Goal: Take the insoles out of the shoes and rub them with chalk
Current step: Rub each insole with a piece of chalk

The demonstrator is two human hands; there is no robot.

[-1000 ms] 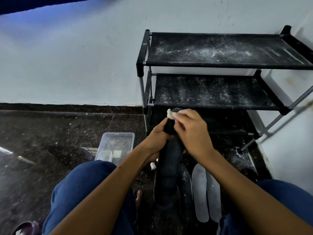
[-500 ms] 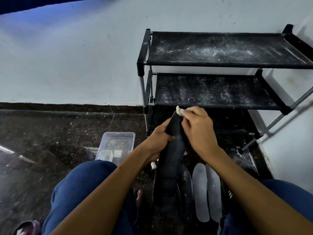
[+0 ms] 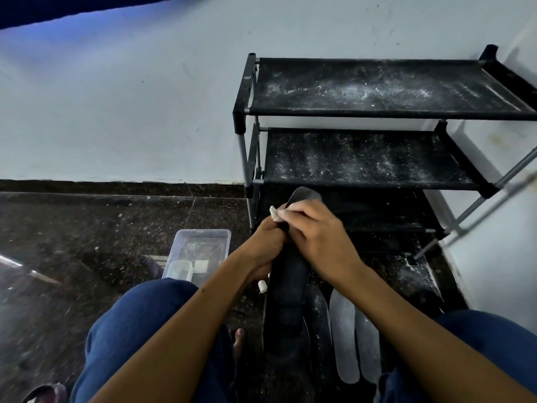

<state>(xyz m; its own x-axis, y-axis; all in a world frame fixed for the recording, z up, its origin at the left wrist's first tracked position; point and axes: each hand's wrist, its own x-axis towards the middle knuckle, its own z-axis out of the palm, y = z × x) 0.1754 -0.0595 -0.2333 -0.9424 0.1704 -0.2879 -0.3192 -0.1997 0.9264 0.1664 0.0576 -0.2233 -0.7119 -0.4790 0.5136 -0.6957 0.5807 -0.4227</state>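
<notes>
A long black insole [image 3: 287, 283] stands nearly upright between my knees, its whitened tip [image 3: 305, 194] showing above my fingers. My left hand [image 3: 266, 242] grips its left edge near the top. My right hand [image 3: 316, 237] pinches a small white chalk piece [image 3: 274, 213] against the insole's upper left side. Two pale, chalk-dusted insoles [image 3: 345, 338] lie flat on the floor to the right. A darker insole [image 3: 318, 318] lies between them and the held one. No shoes are visible.
A black three-tier shoe rack [image 3: 377, 112], dusted white, stands against the wall straight ahead. A clear plastic box [image 3: 200, 242] sits on the dark floor to the left. A loose chalk stub [image 3: 262, 286] lies under my left wrist. My blue-clad knees frame the bottom.
My right hand has slid the chalk down and leftward from the insole's tip, which is now uncovered. The left hand keeps its grip.
</notes>
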